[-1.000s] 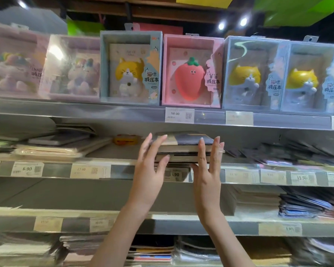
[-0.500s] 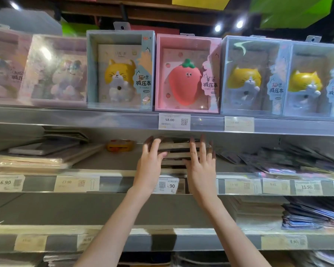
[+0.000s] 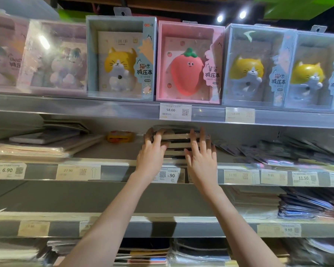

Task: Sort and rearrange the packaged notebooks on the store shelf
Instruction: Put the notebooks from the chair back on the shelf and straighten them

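Now both hands are reaching into the second shelf (image 3: 123,166), where a second ago they were hanging in front of its price rail with fingers spread and nothing in them. The left hand (image 3: 151,153) is curling over the left end of the stack of packaged notebooks (image 3: 178,140), its fingertips hooking onto the upper packs, so it is gripping the pile rather than merely touching it. The right hand (image 3: 201,160) is lying against the stack's front edge with fingers nearly straight and spread, pressing on it and enclosing nothing. The stack is sitting on the second shelf, directly beneath the 58.00 price tag (image 3: 175,112) and just right of a small yellow item (image 3: 121,136); a bare stretch of shelf is separating it from the flat packs (image 3: 46,143) on the left. Contact having just been made, the person is probably squaring or pushing back the pile, and the sorting itself looks to be at an early stage. The boxed cat notebook (image 3: 121,60) and boxed strawberry notebook (image 3: 189,64) above are standing untouched.
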The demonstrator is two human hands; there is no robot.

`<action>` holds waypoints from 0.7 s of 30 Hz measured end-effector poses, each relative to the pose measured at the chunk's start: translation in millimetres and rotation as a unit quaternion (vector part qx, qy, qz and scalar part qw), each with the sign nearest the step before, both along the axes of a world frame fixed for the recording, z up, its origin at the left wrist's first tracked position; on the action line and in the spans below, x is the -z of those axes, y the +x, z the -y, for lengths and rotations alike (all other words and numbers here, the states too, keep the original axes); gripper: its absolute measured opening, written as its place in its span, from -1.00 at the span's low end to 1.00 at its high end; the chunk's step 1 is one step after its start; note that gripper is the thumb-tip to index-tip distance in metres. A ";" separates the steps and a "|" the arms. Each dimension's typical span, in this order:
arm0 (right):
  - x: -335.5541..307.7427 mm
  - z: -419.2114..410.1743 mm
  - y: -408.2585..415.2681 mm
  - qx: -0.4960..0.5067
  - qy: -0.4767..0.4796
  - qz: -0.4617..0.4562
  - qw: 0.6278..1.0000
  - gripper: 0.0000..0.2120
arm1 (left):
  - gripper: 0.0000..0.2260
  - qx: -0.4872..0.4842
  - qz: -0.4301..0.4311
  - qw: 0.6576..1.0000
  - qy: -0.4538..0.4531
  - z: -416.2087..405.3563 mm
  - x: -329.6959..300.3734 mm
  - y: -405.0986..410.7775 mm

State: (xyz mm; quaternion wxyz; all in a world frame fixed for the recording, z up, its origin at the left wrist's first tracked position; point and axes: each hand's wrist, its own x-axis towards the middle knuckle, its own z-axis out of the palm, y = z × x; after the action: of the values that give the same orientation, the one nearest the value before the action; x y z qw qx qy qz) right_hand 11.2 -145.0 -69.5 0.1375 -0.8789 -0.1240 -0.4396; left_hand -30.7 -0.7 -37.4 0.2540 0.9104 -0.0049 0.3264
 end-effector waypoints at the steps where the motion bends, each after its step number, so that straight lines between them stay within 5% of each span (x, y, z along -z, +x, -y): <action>1: -1.0 0.4 -1.7 -0.002 -0.001 -0.009 1.000 -0.48 | -0.67 -0.003 0.000 1.000 -0.005 0.1 0.2 -1.6; 12: 4.5 1.6 -38.9 -0.004 -0.018 -0.082 0.996 -0.47 | -0.54 -0.058 0.068 0.991 0.097 0.7 26.9 -34.9; 21: 36.7 -9.4 -73.0 -0.011 -0.046 -0.140 0.989 -0.48 | -0.59 -0.056 0.104 0.988 0.095 -1.6 68.6 -65.5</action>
State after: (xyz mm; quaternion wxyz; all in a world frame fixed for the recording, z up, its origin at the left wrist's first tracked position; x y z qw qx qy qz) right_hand -61.8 -135.6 -106.1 0.1177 -0.9358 -0.1332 -0.3045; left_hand -96.2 0.9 -106.0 0.1460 0.8904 -0.0108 0.4309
